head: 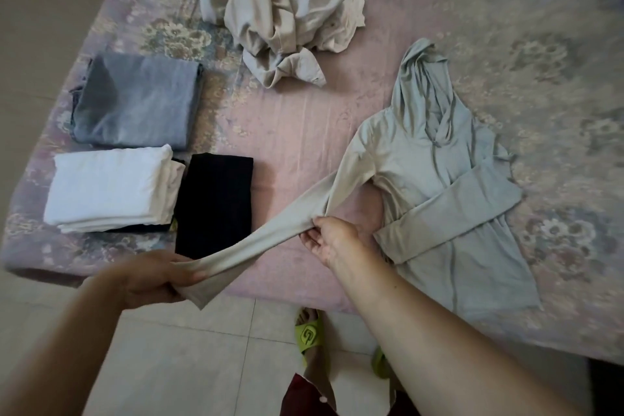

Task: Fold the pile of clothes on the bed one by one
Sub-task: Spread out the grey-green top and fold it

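While the hoodie (439,186) lies flat on the bed (337,132) with its hood pointing away from the person, one sleeve is already folded across the body and the other sleeve (270,233) is stretched out toward the bed edge. The left hand (152,280) holds the cuff end of this sleeve, its fingers curled round the cloth. The right hand (332,240) pinches the same sleeve near its middle, between thumb and fingers, just beside the body of the garment.

The cloth looks thin, soft and light. It hangs and stretches between the two hands without any stiffness, so I judge it will not keep a shape by itself and may slide a little on the smooth sheet. A good place to hold is the cuff and the middle of the sleeve, as now, so the sleeve can be laid straight over the chest. Afterwards the hem and the shoulders seem the best places to take.

A grey fold (135,101), a white fold (108,189) and a black fold (216,203) lie to the left, near each other. The unfolded beige pile (283,17) waits farther up the bed, well apart from the hoodie.
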`<act>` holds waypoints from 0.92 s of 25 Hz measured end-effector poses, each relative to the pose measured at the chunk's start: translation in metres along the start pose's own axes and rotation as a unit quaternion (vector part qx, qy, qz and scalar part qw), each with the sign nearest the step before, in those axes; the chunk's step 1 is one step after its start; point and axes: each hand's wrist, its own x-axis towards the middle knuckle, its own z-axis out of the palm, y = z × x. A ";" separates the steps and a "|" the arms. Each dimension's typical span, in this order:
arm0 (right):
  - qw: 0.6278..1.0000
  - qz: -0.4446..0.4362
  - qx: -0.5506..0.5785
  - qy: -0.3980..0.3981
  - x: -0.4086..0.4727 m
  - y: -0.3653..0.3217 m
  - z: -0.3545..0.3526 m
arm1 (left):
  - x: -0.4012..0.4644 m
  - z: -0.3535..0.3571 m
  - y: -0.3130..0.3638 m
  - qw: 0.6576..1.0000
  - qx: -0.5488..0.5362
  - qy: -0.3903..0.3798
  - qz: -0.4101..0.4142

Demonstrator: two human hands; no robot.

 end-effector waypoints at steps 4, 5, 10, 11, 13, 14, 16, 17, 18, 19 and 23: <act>0.998 0.023 -0.043 0.038 0.008 0.005 -0.001 | 0.001 -0.015 0.022 0.992 -0.056 0.085 0.075; 0.998 0.034 -0.048 0.038 0.009 0.006 0.000 | 0.001 -0.018 0.027 0.979 -0.110 0.119 0.127; 0.996 0.063 -0.064 0.013 0.007 0.014 0.013 | -0.009 0.005 0.031 0.869 -0.246 0.263 0.339; 0.996 0.063 -0.056 0.000 0.006 0.015 0.016 | -0.011 0.010 0.029 0.852 -0.239 0.294 0.362; 0.997 0.066 -0.028 -0.035 0.002 0.016 0.022 | -0.011 0.010 0.024 0.816 -0.214 0.369 0.390; 0.996 0.069 -0.011 -0.051 0.001 0.013 0.024 | -0.011 0.008 0.023 0.797 -0.188 0.419 0.392; 0.996 0.061 0.016 -0.069 0.005 0.005 0.026 | -0.013 0.004 0.025 0.762 -0.124 0.505 0.387; 0.996 0.050 0.027 -0.074 0.009 0.000 0.026 | -0.016 0.003 0.027 0.747 -0.099 0.533 0.386; 0.996 0.039 0.041 -0.075 0.012 -0.006 0.025 | -0.018 0.002 0.029 0.736 -0.081 0.550 0.387; 0.995 0.028 0.058 -0.072 0.018 -0.012 0.024 | -0.020 0.001 0.032 0.729 -0.069 0.560 0.388; 0.994 0.000 0.096 -0.059 0.042 -0.032 0.026 | -0.021 -0.007 0.035 0.720 -0.028 0.582 0.378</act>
